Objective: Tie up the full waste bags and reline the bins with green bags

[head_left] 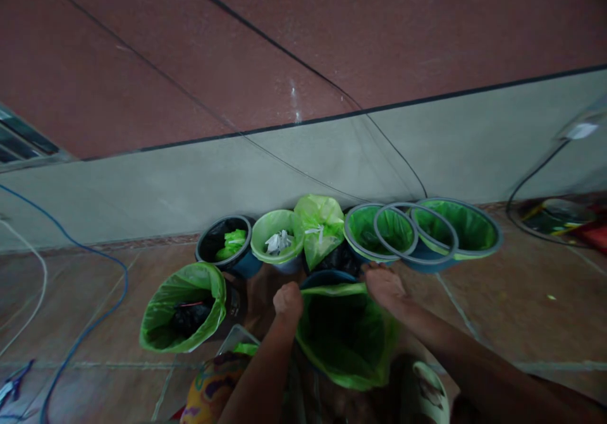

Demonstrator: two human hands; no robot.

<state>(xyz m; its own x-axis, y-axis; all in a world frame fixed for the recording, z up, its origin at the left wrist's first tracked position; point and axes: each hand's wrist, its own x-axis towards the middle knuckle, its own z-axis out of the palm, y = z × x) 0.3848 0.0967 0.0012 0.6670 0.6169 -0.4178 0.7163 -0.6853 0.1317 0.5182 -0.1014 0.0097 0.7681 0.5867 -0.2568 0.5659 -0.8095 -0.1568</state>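
Thin glossy plastic bin liner (346,335)

No text, label, brand, number or sign is showing legibly anywhere. The small white paper scraps (279,241) lying in the light green plastic-lined bin (265,231) at about twelve o'clock from the hands are carrying nothing readable; they are too small and blurred.

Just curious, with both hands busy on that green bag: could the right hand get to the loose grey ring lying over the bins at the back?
Probably yes. The right hand grips the green bag just below the grey ring, with nothing between them.
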